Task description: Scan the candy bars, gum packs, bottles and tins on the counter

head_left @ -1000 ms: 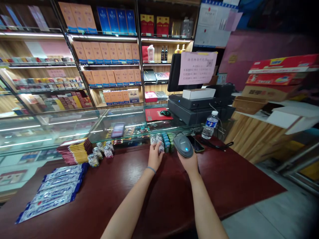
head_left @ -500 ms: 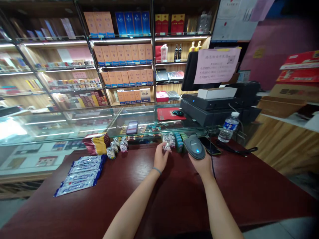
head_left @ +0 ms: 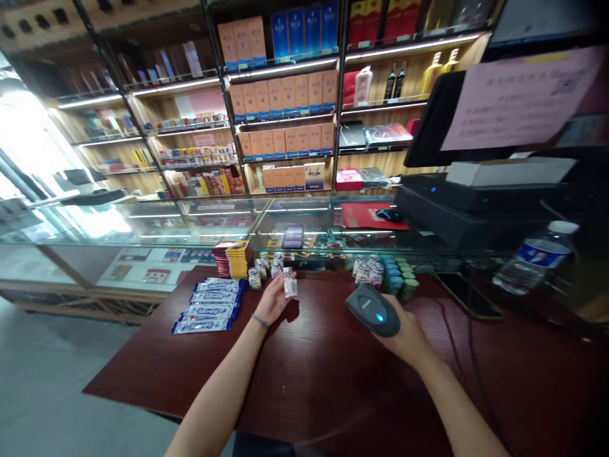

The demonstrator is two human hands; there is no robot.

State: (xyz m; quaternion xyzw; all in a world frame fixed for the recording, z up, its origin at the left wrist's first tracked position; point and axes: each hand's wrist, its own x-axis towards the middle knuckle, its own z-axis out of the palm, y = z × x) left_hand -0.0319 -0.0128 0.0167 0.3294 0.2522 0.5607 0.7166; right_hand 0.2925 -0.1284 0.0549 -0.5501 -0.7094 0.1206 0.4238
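My left hand is closed around a small clear jar with a silvery lid, held above the dark red tabletop. Just behind it stands a group of similar little jars. In my right hand is a grey barcode scanner with a lit blue light, its head pointing left. Another cluster of small jars sits beyond the scanner, beside blue and green round containers. Whatever label the held jar carries is too blurred to read.
Blue-and-white packets lie in a row at left, near stacked red and yellow packs. At right are a phone, cables and a water bottle. A glass display counter and a monitor stand behind.
My left hand has carried the small jar leftward, from the right-hand cluster to near the left group. The scanner in my right hand has come nearer and turned leftward. The view has swung left.
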